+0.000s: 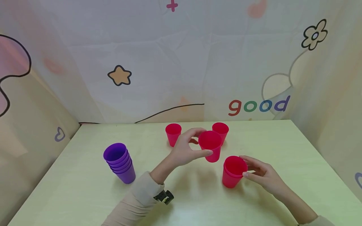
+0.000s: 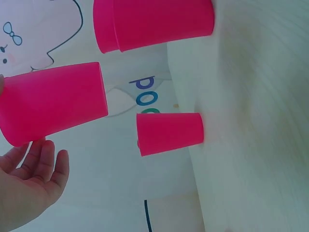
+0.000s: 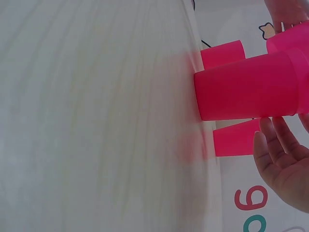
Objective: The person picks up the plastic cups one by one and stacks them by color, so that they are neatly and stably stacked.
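Observation:
My left hand (image 1: 183, 152) holds a red plastic cup (image 1: 213, 156) in the air, thumb on the near side and fingers on the far side. In the left wrist view this cup (image 2: 53, 104) is clear of the table. My right hand (image 1: 266, 178) grips a nested pair of red cups (image 1: 231, 180) near the rim, thumb in front and fingers behind. The right wrist view shows this pair (image 3: 246, 89) with its base on the table. Two more red cups, a left one (image 1: 173, 136) and a right one (image 1: 222, 129), stand upright farther back.
A leaning-looking stack of several purple cups (image 1: 127, 172) stands on the left of the pale wooden table (image 1: 70, 194). A printed cloth (image 1: 158, 72) hangs behind the table and along its sides. A dark strap device (image 1: 164, 197) sits at the left wrist.

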### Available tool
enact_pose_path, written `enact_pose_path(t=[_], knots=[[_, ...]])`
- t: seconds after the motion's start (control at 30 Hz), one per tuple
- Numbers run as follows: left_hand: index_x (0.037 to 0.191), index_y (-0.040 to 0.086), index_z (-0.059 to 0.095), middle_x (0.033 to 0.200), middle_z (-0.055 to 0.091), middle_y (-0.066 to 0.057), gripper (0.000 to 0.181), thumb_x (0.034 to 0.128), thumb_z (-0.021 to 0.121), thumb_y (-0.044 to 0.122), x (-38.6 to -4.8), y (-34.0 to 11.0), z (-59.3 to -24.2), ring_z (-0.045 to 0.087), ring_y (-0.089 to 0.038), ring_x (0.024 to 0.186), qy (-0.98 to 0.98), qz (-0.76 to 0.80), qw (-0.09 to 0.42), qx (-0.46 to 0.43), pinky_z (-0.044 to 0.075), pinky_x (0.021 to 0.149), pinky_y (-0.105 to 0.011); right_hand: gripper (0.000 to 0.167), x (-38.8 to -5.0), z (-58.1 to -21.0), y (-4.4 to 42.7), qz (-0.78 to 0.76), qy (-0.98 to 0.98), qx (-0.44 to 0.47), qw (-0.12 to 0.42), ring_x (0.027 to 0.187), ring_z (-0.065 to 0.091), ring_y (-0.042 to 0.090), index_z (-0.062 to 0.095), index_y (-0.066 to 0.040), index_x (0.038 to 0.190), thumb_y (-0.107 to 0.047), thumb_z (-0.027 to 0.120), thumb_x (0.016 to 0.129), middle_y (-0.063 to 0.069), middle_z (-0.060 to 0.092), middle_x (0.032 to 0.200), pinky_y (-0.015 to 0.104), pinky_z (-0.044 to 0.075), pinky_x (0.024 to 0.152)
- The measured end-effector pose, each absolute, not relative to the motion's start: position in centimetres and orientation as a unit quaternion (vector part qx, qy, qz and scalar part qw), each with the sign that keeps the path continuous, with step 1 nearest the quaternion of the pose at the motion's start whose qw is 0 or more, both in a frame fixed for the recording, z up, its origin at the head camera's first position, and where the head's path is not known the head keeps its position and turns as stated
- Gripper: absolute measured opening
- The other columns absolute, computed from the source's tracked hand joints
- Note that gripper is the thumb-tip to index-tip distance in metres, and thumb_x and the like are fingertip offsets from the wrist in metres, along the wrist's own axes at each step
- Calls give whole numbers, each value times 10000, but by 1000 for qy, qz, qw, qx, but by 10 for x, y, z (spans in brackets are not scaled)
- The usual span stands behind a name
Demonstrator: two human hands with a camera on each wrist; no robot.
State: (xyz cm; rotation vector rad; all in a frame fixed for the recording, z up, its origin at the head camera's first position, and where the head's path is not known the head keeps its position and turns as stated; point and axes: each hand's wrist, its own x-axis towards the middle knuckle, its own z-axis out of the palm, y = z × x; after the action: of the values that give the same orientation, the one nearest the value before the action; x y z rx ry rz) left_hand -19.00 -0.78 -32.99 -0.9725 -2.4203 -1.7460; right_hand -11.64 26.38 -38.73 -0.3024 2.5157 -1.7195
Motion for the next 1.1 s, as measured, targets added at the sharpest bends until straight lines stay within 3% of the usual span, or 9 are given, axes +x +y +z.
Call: enact_pose_path(t=[0.37,0.87,1.1], knots=[[1236,100,510,1112,560,28,587,713,763,187,-181,7,-322,527,-100,946,-752,-560,5,-348,489,759,-266,612,-116,-388,264,-561,821,-102,35,971,566,255,404,-20,1339,-160,682,812,202,503,1229,294,518,749],[1241,115,508,1085,561,33,586,721,767,191,-176,25,-319,528,-82,925,-739,-567,-28,-364,487,760,-246,597,-115,-388,265,-563,818,-108,39,982,565,265,405,-27,1342,-166,668,825,207,494,1238,318,521,753],[1246,114,505,1075,564,40,601,710,770,179,-176,30,-322,531,-85,937,-738,-567,-45,-363,490,751,-232,514,-116,-389,268,-559,818,-130,30,944,573,130,414,13,1321,-120,611,866,53,576,1133,285,520,741]])
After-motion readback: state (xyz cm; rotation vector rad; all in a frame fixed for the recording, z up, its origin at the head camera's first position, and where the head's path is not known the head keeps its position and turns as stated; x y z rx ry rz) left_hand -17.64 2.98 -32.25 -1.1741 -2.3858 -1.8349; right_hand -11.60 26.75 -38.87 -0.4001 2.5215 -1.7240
